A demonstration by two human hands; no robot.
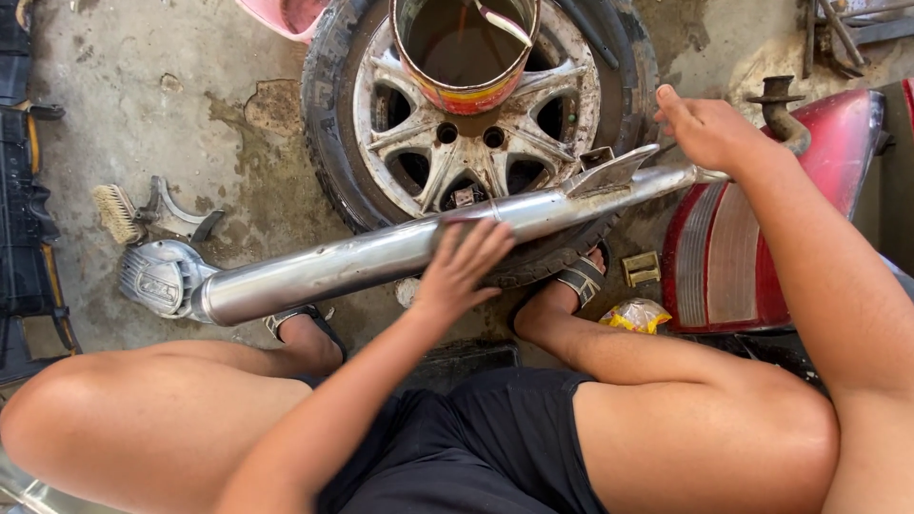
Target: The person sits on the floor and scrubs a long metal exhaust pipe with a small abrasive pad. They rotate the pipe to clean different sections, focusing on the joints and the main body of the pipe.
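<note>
A long chrome exhaust pipe (362,262) lies slanted across a tyre with an alloy rim (457,143), its fat end low at the left and its thin end high at the right. My left hand (462,271) rests flat on the middle of the pipe, pressing a dark grey pad (447,227) under its fingers. Around the pipe's thin end is my right hand (709,128), next to a red body panel. My bare knees and sandalled feet flank the tyre.
A tin can (466,90) of brown liquid stands on the rim. A scrub brush (116,211) and a metal cover (157,276) lie on the concrete at left. A red panel with a tail light (733,257), a yellow packet (636,314) and a brass piece (641,268) sit at right.
</note>
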